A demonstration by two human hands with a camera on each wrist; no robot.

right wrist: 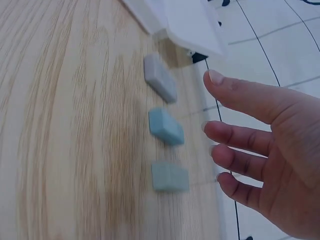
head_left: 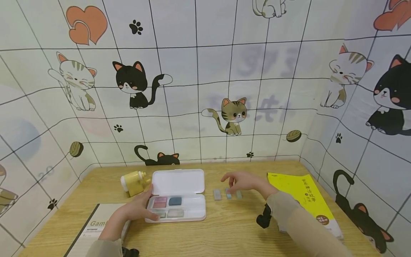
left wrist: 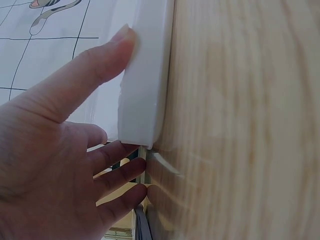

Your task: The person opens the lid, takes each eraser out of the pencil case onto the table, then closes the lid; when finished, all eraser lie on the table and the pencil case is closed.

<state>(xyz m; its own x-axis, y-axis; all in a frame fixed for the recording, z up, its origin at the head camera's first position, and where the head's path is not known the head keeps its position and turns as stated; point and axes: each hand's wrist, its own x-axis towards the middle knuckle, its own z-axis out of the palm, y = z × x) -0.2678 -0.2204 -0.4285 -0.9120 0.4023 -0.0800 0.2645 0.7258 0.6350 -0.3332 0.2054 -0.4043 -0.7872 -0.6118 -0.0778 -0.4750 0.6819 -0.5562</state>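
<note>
A white hinged box lies with its lid raised, holding several small coloured blocks, among them a pink one and a dark blue one. My left hand holds the box at its left end, thumb at the front corner and fingers along the side. Three more blocks stand in a row on the table: greyish, light blue and pale green. Over this row hovers my right hand, fingers loosely bent and apart from the blocks, holding nothing in the right wrist view.
Behind my left hand stands a yellow bottle-like object with a white end. A notebook lies at front left, a yellow book at the right. Cat-patterned sheeting rises behind the wooden table.
</note>
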